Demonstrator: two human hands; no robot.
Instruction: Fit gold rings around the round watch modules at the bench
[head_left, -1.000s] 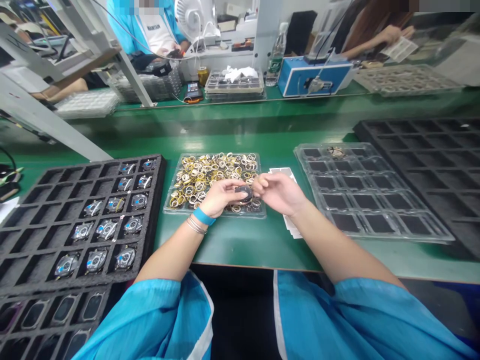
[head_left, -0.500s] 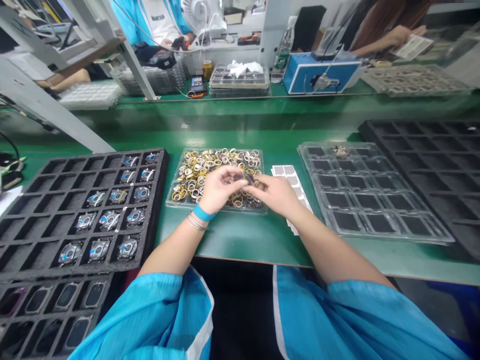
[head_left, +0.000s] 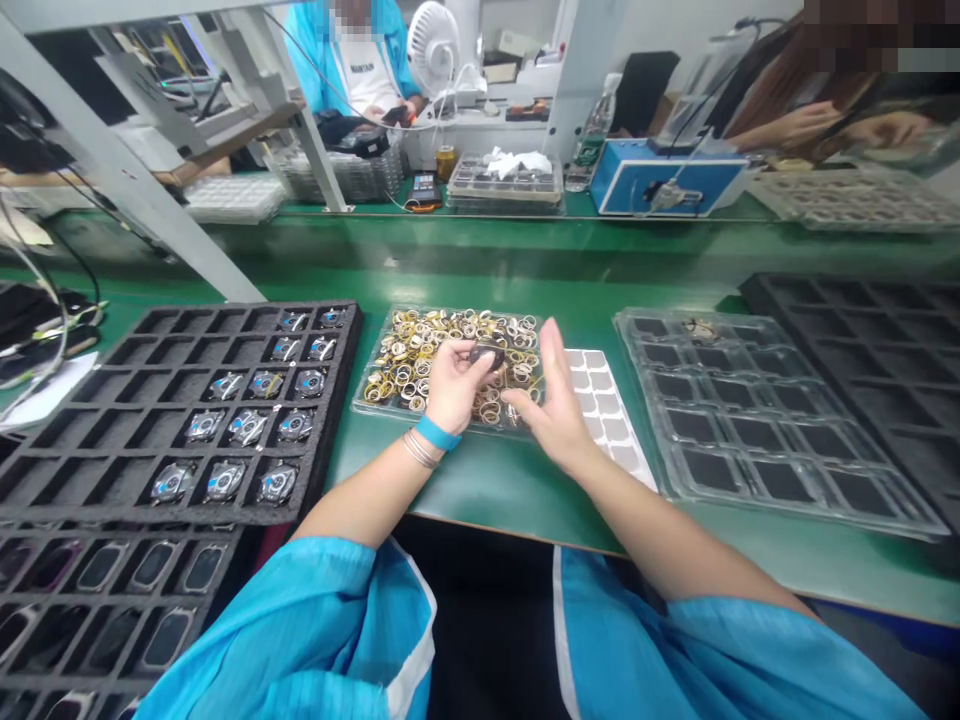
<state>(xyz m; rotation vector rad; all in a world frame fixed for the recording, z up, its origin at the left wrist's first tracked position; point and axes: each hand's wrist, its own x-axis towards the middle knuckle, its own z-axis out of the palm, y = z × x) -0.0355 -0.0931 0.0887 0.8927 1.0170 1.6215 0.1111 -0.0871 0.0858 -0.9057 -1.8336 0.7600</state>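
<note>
Between the thumb and fingers of my left hand (head_left: 454,385) is a small dark rounded piece (head_left: 486,356); its exact kind is hard to make out. My right hand (head_left: 559,410) is apart from it, thumb and fingers spread, holding nothing. Both hands are over the near right part of a clear plastic tray (head_left: 366,402) heaped with gold, silver and dark rings (head_left: 409,345). A white sheet with grey rounded-square stickers (head_left: 607,405) lies just right of my right hand, partly covered by it.
On the left, a black foam tray (head_left: 105,480) holds several watch bodies (head_left: 225,480), above another tray of watch-like cases (head_left: 154,565). Clear compartment trays (head_left: 697,465) and a black foam tray (head_left: 832,330) stand right. Beyond the ledge are co-workers, a blue box (head_left: 652,180) and a bottle (head_left: 596,135).
My right hand has let go of the dark piece, drawn away to the right and opened. My left hand keeps the piece. The camera view has shifted slightly.
</note>
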